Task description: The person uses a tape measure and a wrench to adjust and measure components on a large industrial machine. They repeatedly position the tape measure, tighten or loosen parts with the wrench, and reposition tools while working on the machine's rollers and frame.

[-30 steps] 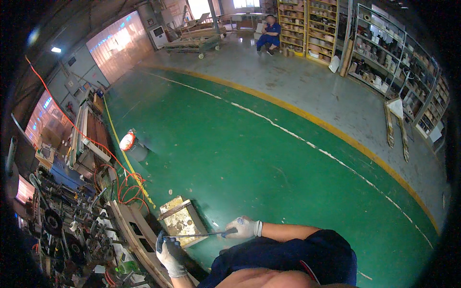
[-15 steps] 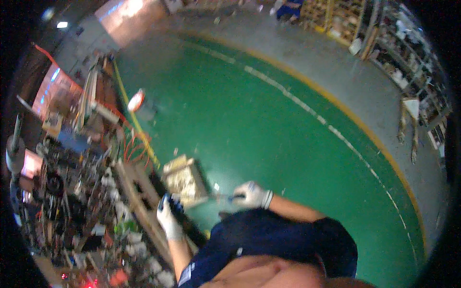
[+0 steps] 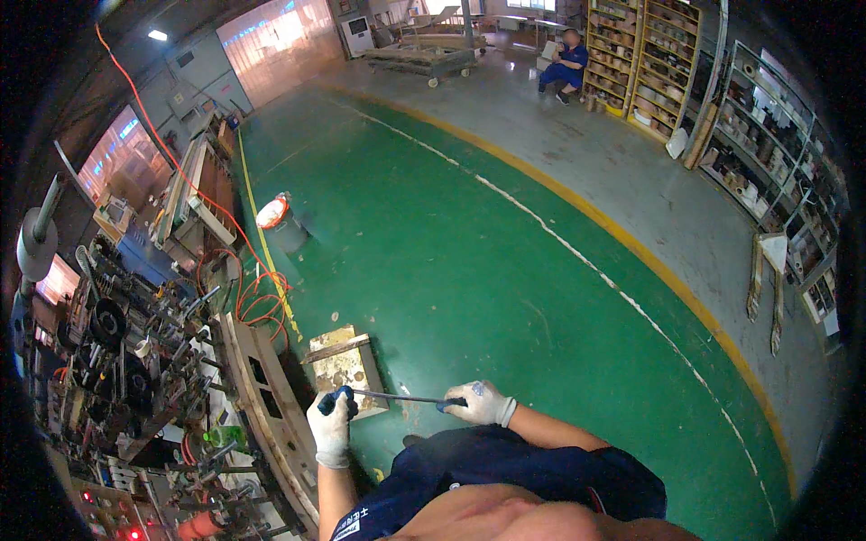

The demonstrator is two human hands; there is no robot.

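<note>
A thin dark rod [image 3: 401, 397] spans the gap between my two hands, lying nearly level in front of my body. My left hand [image 3: 330, 431], in a white glove with dark blue fingertips, is closed at its left end. At the other end my right hand [image 3: 480, 404], gloved alike, closes its fingers round the rod. Both grips hide the rod's ends, so its exact kind cannot be made out. Beyond my left hand, on the floor, stands a worn, stained low box or step [image 3: 347, 365] with a wooden strip across it.
A cluttered machine [image 3: 117, 361] with rollers and levers fills the left, edged by a beige rail [image 3: 262, 397]. An orange hose [image 3: 262, 307] coils on the green floor [image 3: 505, 298], near a grey bucket [image 3: 287, 233]. Shelves [image 3: 767, 144] line the right; a person in blue [image 3: 566, 68] sits far back.
The view has steadied from blur and shifted. My left hand has come away from the machine's edge toward my right hand. The rod now shows plainly between both hands.
</note>
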